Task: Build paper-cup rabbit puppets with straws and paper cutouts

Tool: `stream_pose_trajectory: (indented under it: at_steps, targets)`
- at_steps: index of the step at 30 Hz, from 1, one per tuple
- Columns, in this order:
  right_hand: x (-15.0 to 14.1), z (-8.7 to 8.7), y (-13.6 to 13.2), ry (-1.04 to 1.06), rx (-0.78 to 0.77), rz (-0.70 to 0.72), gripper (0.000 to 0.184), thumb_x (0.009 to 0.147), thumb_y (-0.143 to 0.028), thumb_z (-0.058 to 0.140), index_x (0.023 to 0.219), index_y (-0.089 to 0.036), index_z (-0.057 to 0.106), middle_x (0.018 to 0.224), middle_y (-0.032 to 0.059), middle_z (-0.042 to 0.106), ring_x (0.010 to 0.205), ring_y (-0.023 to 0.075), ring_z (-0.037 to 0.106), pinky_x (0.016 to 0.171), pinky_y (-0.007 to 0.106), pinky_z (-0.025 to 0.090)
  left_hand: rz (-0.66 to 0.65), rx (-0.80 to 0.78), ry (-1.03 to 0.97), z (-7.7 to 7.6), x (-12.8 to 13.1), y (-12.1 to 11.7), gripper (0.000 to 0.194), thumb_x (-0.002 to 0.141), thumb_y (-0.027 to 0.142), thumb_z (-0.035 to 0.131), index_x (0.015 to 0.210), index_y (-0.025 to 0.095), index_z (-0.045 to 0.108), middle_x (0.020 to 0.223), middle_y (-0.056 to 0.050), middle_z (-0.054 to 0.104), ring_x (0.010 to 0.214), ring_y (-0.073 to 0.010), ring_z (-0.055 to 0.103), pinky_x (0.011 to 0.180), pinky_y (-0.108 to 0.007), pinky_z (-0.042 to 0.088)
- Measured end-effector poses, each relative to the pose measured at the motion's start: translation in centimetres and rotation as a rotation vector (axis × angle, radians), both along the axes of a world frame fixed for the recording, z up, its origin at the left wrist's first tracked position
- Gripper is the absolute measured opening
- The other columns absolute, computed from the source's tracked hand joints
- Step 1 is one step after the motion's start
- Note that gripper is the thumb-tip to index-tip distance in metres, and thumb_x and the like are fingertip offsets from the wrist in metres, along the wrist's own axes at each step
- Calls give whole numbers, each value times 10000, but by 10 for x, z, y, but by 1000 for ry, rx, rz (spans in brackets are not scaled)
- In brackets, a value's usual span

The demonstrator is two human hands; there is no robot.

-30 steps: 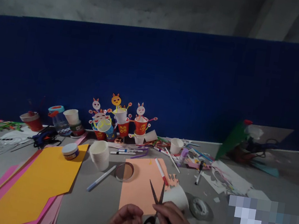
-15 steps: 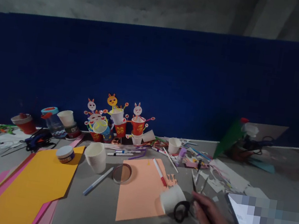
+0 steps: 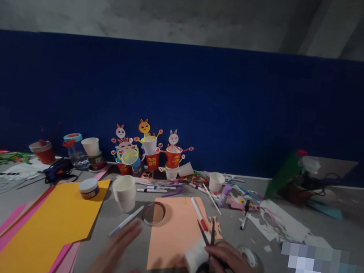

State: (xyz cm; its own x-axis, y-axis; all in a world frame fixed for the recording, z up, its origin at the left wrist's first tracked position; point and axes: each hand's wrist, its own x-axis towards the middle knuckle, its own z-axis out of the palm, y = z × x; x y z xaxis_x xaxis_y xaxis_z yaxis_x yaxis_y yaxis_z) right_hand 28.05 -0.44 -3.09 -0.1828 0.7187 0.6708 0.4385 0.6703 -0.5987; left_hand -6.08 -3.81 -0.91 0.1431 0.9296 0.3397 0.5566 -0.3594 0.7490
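My right hand (image 3: 233, 272) grips a pair of black-handled scissors (image 3: 206, 254), blades parted and pointing away from me. Just beneath the scissors lies a white paper cup (image 3: 194, 258) on its side, partly covered by them, over the near right part of an orange paper sheet (image 3: 171, 230). My left hand (image 3: 114, 258), blurred by motion, is spread with nothing in it, left of that sheet. Close to its fingertips lies a capped marker (image 3: 126, 221). A roll of tape (image 3: 153, 213) rests at the sheet's left edge, and a red-capped marker (image 3: 199, 213) lies on the sheet.
A stack of white cups (image 3: 124, 193) stands behind my left hand. Yellow paper (image 3: 56, 222) with a small jar (image 3: 88, 188) lies at left. Decorated cup figures (image 3: 152, 152) line the back. Paper scraps (image 3: 262, 226), a glue stick (image 3: 224, 195) and a tape roll (image 3: 247, 256) are at right.
My left hand has come into view from below. My right hand has moved left with the scissors, over the tipped cup. The view has shifted slightly.
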Motion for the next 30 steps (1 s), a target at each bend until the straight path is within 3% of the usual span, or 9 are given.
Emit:
stream_pose_trajectory:
  at_steps: [2,5,9,12,16,21,23,27,30]
  targets:
    - [-11,12,-8,35,0,112,274,909,-125,600,1081,-315,696,886,7,754,814,165,734,741,197,582,-162,-269,-226,1,38,21,615,860,374,713,1445,355,523,1501,-109,562,1304,-344,567,1021,-466,502]
    - [-25,23,-14,50,31,245,298,897,-107,593,1088,-315,688,843,8,748,773,167,718,714,212,568,-507,-641,-466,2,78,45,694,787,364,802,1427,298,543,1212,-106,737,1046,-286,686,871,-391,539]
    - [-29,19,-5,149,-98,149,308,894,-159,640,1143,-336,676,1018,22,758,902,191,717,797,239,562,-575,-785,-665,-7,90,69,467,732,246,838,1184,202,730,1003,-62,764,893,-233,689,689,-263,506]
    - [-27,10,17,302,-273,63,321,917,-229,628,1227,-312,620,1008,27,716,896,191,696,782,252,557,-473,-734,-856,-10,81,84,309,765,293,806,1060,206,776,941,-56,769,831,-207,696,716,-268,507]
    - [-39,10,50,339,-362,149,365,911,-307,631,1261,-239,552,806,-10,663,714,177,649,662,262,509,-546,-651,-960,-8,73,91,621,632,491,870,1169,206,742,1122,-122,740,1083,-315,652,903,-393,506]
    - [-58,18,65,304,-378,171,356,864,-265,674,1195,-222,548,759,-14,690,660,182,636,625,274,470,-640,-652,-878,-19,80,86,627,634,450,875,1170,157,731,973,-134,748,814,-254,674,657,-296,506]
    - [-59,14,65,404,-412,156,354,842,-252,698,1169,-233,565,788,-9,697,703,189,657,657,278,495,-611,-575,-867,-26,81,85,617,630,476,870,1142,157,739,1002,-138,741,795,-235,655,613,-266,479]
    - [-60,-4,68,698,-472,144,454,786,-353,785,1197,-256,615,1137,60,701,917,216,682,822,322,538,-566,-485,-880,-33,82,83,619,664,503,841,1176,179,716,1076,-151,721,829,-273,686,656,-316,500]
    - [-67,-19,67,844,-556,96,493,715,-463,830,1134,-241,697,1114,69,736,1030,267,672,898,352,532,-579,-494,-945,-30,86,79,658,654,522,841,1208,198,697,1133,-162,705,841,-303,713,688,-361,517]
